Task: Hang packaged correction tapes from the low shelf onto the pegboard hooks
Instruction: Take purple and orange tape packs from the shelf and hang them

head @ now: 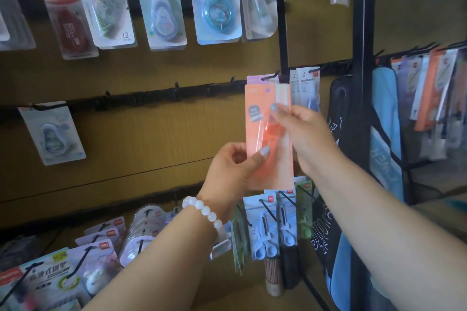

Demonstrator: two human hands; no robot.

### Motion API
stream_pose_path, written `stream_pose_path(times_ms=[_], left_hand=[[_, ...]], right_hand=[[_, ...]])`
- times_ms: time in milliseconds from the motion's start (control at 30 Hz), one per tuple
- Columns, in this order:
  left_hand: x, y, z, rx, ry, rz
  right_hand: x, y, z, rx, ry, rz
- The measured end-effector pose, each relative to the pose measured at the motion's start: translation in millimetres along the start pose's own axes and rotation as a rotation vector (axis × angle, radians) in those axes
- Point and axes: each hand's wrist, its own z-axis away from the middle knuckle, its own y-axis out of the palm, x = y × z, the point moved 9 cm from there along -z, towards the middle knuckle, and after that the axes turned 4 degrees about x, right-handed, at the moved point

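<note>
I hold an orange packaged correction tape (255,98) upright in front of the pegboard (151,134). My left hand (233,166) pinches its lower left edge, thumb on the front. My right hand (300,131) grips its right side near the top, thumb across the blister. The pack's top sits just below a black hook (271,76) that carries a lilac pack (255,79). Several bare hooks (177,87) stick out of the middle rail to the left.
Correction tape packs (214,0) hang along the top rail, one more (53,131) at mid left. Below hang blue and green packs (267,225) and round blister packs (144,230). A black rack upright (362,58) with bags (384,134) stands right.
</note>
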Motion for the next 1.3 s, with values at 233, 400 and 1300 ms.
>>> stream_pose_path(times_ms=[233,400,1300], left_hand=[[9,-8,6,-0.016,-0.063,0.032],[14,-7,9,-0.003,-0.083,0.053],[36,-31,8,-0.077,-0.143,0.060]], right_hand=[[24,-24,-30,-0.070,0.004,0.164],[26,-21,-34,-0.051,0.022,0.207],[-22,-20,-96,-0.281,0.080,0.449]])
